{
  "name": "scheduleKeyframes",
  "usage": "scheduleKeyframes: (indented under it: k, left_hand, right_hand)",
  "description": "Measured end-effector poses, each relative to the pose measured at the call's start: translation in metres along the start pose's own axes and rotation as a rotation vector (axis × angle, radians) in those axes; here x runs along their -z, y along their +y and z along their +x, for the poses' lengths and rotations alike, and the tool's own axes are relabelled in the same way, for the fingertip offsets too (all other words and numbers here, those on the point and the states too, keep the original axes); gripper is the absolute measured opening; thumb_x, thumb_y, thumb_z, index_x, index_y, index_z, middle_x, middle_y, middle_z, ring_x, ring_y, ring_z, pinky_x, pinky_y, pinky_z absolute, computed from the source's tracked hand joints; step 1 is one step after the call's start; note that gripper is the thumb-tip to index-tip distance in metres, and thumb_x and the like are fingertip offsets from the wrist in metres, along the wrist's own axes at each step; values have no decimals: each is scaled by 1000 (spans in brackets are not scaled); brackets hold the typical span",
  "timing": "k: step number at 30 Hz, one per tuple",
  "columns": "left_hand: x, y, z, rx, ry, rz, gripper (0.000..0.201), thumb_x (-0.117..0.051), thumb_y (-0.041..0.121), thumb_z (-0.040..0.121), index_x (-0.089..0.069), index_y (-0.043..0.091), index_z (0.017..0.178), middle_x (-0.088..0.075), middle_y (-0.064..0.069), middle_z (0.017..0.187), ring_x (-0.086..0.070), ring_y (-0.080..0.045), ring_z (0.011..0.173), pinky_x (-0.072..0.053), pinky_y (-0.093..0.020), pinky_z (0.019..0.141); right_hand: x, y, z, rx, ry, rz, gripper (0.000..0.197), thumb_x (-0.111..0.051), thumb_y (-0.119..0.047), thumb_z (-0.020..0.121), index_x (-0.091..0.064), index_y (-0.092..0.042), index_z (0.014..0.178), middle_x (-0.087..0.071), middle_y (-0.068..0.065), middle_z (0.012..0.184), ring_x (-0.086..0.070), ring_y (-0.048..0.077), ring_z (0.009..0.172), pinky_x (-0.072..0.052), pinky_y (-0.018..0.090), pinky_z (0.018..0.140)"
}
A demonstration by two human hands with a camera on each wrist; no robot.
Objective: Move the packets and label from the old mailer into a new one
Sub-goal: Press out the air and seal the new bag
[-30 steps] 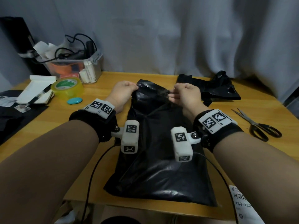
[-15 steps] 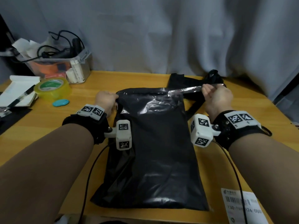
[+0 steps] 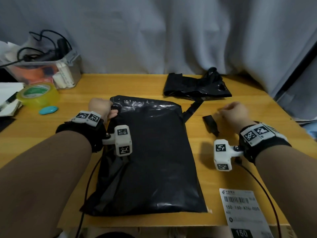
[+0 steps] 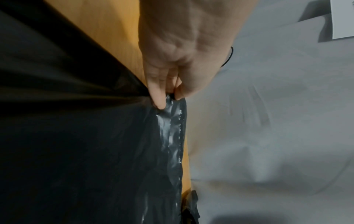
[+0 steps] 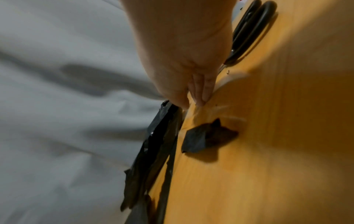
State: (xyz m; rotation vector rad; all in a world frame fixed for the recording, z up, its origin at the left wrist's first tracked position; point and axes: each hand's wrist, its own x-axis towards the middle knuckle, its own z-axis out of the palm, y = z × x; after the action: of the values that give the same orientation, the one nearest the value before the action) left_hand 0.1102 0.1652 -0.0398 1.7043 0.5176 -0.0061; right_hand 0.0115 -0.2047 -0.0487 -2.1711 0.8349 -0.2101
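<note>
The new black mailer (image 3: 151,160) lies flat in the middle of the table, its flap edge glossy in the left wrist view (image 4: 172,136). My left hand (image 3: 103,109) pinches the mailer's top left corner between thumb and fingers (image 4: 169,98). My right hand (image 3: 229,110) hovers over the table to the right of the mailer, fingers pinched (image 5: 193,104) on a pale, blurred peel-off strip (image 5: 228,79). The crumpled old mailer (image 3: 197,86) sits at the back. A white shipping label (image 3: 243,212) lies at the front right edge. No packets show.
A black scrap (image 3: 210,125) lies beside my right hand. Scissors (image 5: 249,30) are on the table behind that hand. At the left stand a yellow tape roll (image 3: 38,95), a clear box of cables (image 3: 48,71), a notepad (image 3: 8,100) and a small blue object (image 3: 48,110).
My right hand pulled the shiny strip off the mailer's flap toward the right and now sits lower over the table. The left hand kept its hold on the top left corner.
</note>
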Motion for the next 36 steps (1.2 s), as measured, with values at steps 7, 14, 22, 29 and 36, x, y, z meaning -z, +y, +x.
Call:
scheduleKeyframes:
  k: [7,14,22,29,36]
  left_hand:
    - [-5,1,-5,-96,-39,-7,6,-48,4,94,-51,6,89,-53,-8,75,-55,-17,58,-49,-16,38]
    - [1,6,-1,-212,-63,85,22,-54,6,91,-56,13,70,-52,-1,66,-46,-12,59,-38,-18,52]
    - [15,2,2,-204,-135,58,11,-52,12,94,-61,9,99,-53,0,68,-46,-9,54,-41,-16,48]
    - [27,0,2,-147,-261,-65,12,-51,14,96,-50,19,85,-58,-4,76,-62,-3,44,-45,-13,39]
    - [28,0,6,-49,-370,-151,6,-45,14,98,-46,19,96,-53,0,101,-72,-16,63,-60,-26,58]
  right_hand:
    - [-6,-11,-8,161,-32,-279,81,-69,-18,82,-22,-21,148,-12,16,154,-36,39,133,-35,46,108]
    - [-6,-50,-31,467,290,-144,66,-61,-10,78,-36,-18,138,-27,16,138,-53,37,106,-46,39,92]
    - [-48,-91,-43,195,-264,50,24,-61,-21,90,-64,2,95,-57,13,86,-56,22,67,-49,27,49]
    - [-73,-87,-36,-29,-372,223,30,-66,-22,88,-63,3,104,-45,10,74,-38,17,53,-36,23,40]
    - [-67,-83,-21,-78,-437,354,19,-60,-9,89,-51,-15,74,-41,1,60,-31,10,41,-22,14,30]
